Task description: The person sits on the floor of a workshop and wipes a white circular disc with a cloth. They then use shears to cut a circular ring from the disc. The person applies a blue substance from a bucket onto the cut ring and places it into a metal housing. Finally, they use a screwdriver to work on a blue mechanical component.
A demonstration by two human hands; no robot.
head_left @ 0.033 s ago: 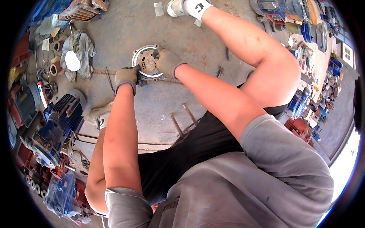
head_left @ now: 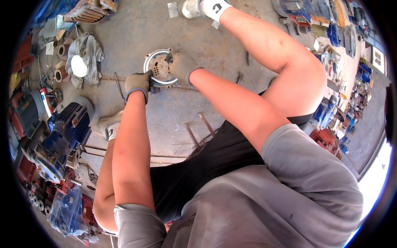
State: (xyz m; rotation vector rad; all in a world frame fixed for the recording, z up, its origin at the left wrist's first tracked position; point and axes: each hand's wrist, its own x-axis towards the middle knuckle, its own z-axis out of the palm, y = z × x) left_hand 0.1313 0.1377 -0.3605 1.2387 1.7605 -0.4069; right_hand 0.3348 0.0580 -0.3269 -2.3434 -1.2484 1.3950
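A round metal motor end cover (head_left: 158, 66) with a bright rim and several holes lies on the concrete floor in front of me. My left hand (head_left: 138, 83), in a grey work glove, grips its lower left rim. The gloved fingers of my right hand (head_left: 182, 64) close over its right edge. Both arms reach forward between my bent knees.
A blue electric motor (head_left: 62, 138) and other motors crowd the left side. A grey rag with a white disc (head_left: 84, 58) lies at the upper left. Thin metal rods (head_left: 198, 130) rest on the floor near my lap. Parts and boxes (head_left: 331, 111) line the right.
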